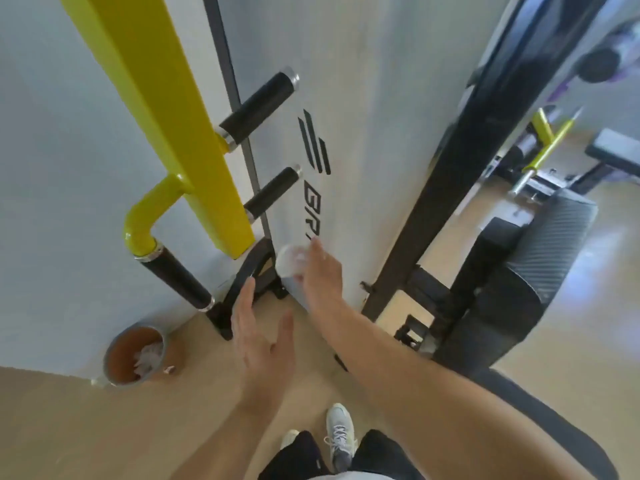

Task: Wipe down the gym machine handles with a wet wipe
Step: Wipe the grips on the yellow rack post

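Observation:
A yellow machine arm [166,109] carries three black handles: an upper handle [259,107], a middle handle [272,192] and a lower left handle [178,282] on a curved yellow tube. My right hand [320,271] reaches forward and grips a round white wipe container [289,263] from above, just right of the arm's lower end. My left hand [258,341] hovers flat with straight fingers below the arm, holding nothing. No loose wipe shows in either hand.
A round bin [133,356] with crumpled white wipes stands on the wooden floor at the lower left. A white machine panel [346,98] and a black slanted frame [446,174] rise ahead. A black padded seat [526,271] lies right. My shoes [337,434] are below.

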A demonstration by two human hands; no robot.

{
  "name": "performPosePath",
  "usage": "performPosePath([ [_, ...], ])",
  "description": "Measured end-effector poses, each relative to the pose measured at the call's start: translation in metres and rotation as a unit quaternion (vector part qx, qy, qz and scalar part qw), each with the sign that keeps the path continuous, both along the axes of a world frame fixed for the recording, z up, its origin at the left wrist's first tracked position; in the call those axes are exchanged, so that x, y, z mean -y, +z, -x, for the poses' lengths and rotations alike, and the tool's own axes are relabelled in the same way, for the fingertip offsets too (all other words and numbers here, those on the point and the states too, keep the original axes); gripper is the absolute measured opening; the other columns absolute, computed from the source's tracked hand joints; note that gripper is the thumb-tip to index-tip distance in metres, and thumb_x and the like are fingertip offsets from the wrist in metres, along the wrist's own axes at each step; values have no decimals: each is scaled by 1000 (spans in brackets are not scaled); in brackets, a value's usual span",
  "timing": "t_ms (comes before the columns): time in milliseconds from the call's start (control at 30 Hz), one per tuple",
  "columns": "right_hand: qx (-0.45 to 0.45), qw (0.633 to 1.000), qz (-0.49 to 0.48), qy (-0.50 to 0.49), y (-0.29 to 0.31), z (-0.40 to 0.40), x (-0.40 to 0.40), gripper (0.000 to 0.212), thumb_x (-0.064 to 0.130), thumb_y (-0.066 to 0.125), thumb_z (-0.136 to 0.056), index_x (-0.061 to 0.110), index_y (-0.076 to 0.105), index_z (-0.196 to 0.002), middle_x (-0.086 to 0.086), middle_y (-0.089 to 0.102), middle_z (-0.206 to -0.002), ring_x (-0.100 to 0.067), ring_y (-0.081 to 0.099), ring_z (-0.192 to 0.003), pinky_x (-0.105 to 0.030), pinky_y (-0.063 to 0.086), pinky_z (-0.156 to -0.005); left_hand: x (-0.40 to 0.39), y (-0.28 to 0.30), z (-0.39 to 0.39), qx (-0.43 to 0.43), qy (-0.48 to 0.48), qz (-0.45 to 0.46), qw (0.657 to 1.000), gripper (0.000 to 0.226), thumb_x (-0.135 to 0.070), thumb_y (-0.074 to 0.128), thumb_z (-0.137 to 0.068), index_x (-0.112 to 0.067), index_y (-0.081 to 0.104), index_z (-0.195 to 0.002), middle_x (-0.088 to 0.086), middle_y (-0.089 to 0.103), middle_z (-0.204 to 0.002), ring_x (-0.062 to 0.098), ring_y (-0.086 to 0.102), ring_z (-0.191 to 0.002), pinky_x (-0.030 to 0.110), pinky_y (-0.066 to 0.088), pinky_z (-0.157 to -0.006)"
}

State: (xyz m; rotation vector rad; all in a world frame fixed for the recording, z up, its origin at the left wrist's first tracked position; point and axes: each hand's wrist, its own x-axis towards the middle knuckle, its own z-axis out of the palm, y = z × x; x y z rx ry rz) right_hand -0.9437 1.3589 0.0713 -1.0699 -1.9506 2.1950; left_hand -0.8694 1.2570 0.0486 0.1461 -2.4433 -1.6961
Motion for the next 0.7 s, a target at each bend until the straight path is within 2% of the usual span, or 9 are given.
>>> performPosePath([
  [33, 49, 995, 85, -5, -12, -23, -7, 43, 42, 44, -105, 7, 65, -90, -5, 65, -84, -20, 62, -83, -31, 48, -69, -6, -15, -9, 96, -26, -91, 991, 51, -34, 60, -94, -20, 46, -141, 1, 53, -139, -2, 52, -125, 34, 41, -107],
  [100, 48, 982, 170, 66, -29, -73, -22, 47, 40, 44, -105, 3, 63, -84, -8, 64, -77, -22, 62, -76, -24, 44, -56, -14, -35, -26, 236, -119, -102, 959, 24, -33, 59, -97, -20, 57, -117, 1, 67, -113, -2, 66, -98, 27, 52, -84],
  [167, 41, 975, 189, 112, -52, -123, -37, 49, 38, 45, -104, -2, 64, -83, -12, 67, -73, -22, 62, -66, -23, 45, -53, -21, -60, -42, 325, -181, -78, 925, 38, -55, 67, -84, -24, 63, -106, 3, 73, -102, 17, 72, -97, 34, 56, -82],
  [233, 95, 970, 214, 66, -62, -166, -57, 29, 28, 62, -92, 1, 70, -96, -17, 73, -88, -31, 69, -76, -34, 58, -67, -37, -79, -59, 387, -236, -48, 890, 69, -81, 68, -60, -24, 71, -99, 7, 77, -95, 27, 73, -92, 45, 58, -86],
  [300, 93, 974, 207, 25, -69, -209, -81, 23, 11, 68, -81, 0, 75, -100, -20, 75, -101, -36, 70, -89, -45, 60, -83, -60, -89, -80, 409, -322, 23, 854, 66, -84, 63, -60, -26, 73, -91, 2, 78, -90, 23, 73, -89, 44, 56, -86],
  [400, 59, 983, 170, -42, -66, -276, -116, 17, 5, 59, -93, 3, 75, -88, -8, 78, -85, -17, 73, -76, -28, 60, -72, -99, -105, -112, 413, -361, 27, 836, 67, -85, 68, -54, -28, 74, -90, -2, 79, -85, 23, 75, -87, 52, 57, -90],
  [467, 57, 981, 146, -116, -65, -320, -138, 20, 13, 54, -101, 7, 73, -103, -12, 78, -98, -16, 73, -82, -26, 60, -74, -124, -116, -138, 400, -378, 8, 835, 74, -85, 72, -48, -30, 73, -98, -3, 79, -90, 24, 76, -88, 52, 59, -86],
  [567, 28, 977, 133, -162, -75, -386, -169, 24, 21, 58, -101, 9, 72, -116, -13, 76, -109, -26, 73, -97, -41, 59, -91, -165, -87, -193, 370, -419, -15, 829, 57, -71, 78, -61, -30, 75, -101, -4, 78, -94, 21, 75, -91, 44, 61, -82],
  [700, 23, 976, 125, -178, -76, -479, -218, 28, 26, 72, -92, 11, 72, -115, -5, 77, -106, -24, 73, -101, -41, 59, -92, -224, -75, -279, 344, -445, -48, 825, 40, -45, 74, -78, -16, 75, -105, 4, 78, -95, 19, 74, -87, 25, 59, -67],
])
